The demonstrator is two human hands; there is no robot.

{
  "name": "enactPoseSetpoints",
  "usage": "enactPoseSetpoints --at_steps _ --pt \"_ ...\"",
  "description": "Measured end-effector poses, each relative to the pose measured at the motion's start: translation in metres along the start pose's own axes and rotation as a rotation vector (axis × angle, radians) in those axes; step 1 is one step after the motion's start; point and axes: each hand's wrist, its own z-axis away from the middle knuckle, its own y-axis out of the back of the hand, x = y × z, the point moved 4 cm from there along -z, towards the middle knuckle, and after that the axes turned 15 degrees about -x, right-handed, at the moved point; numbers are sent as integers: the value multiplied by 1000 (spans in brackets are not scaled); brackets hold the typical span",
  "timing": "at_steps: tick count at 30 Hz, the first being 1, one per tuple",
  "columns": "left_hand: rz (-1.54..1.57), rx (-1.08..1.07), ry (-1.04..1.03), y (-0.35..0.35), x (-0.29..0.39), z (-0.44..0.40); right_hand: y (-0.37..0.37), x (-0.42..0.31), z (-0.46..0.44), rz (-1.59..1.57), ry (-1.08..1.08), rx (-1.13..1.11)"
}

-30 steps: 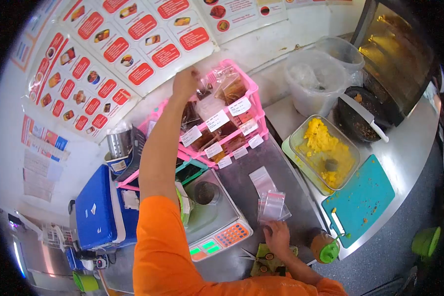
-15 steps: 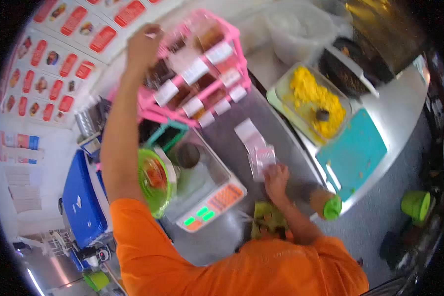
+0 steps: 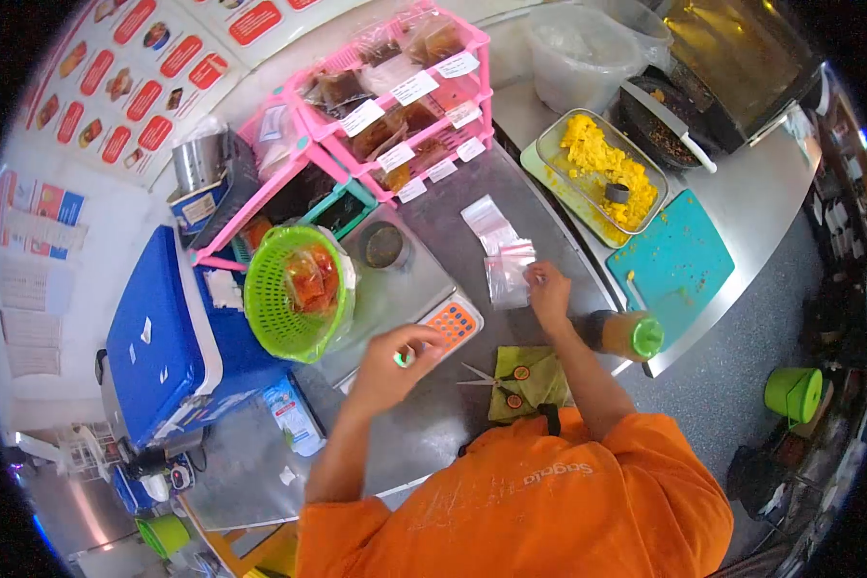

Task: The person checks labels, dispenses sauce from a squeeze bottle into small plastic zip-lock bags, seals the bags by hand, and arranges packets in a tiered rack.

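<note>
My left hand (image 3: pixel 395 366) hovers over the front of a kitchen scale (image 3: pixel 419 289), fingers loosely curled and apart, with nothing visible in them. Part of the scale's green display shows through the gap; orange keys lie by the fingertips. A dark round container (image 3: pixel 383 245) stands on the scale's plate. On the steel counter, my right hand (image 3: pixel 547 289) has its fingers closed at the edge of a small clear zip bag (image 3: pixel 509 275). More flat bags (image 3: pixel 487 222) lie just beyond it. Scissors (image 3: pixel 512 385) rest on a green cloth (image 3: pixel 539 371) near my body.
Left of the scale are a green basket (image 3: pixel 270 318) with a bagged orange-red food and a blue cooler box (image 3: pixel 154 337). Pink racks (image 3: pixel 318 144) hold labelled bags behind. To the right stand a tray of yellow food (image 3: pixel 597 154), a teal board (image 3: pixel 679 260), a knife (image 3: pixel 660 114) and a green-lidded bottle (image 3: pixel 636 335).
My left hand has come down from the pink rack to the front of the scale. My right hand stays at the small bags. The view has shifted slightly.
</note>
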Motion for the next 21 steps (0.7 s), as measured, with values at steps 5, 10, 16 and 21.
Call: enactPoseSetpoints --at_steps 5,10,16,21 --pt "402 101 -16 -67 -75 6 24 -22 -3 -89 -92 28" --pt "453 124 -50 -94 -90 -24 35 -22 -6 -235 -122 -57" --pt "919 165 4 -105 -49 -63 81 -148 64 -865 -74 -407" --pt "588 44 -141 -127 5 -22 131 -170 127 -658 19 -276"
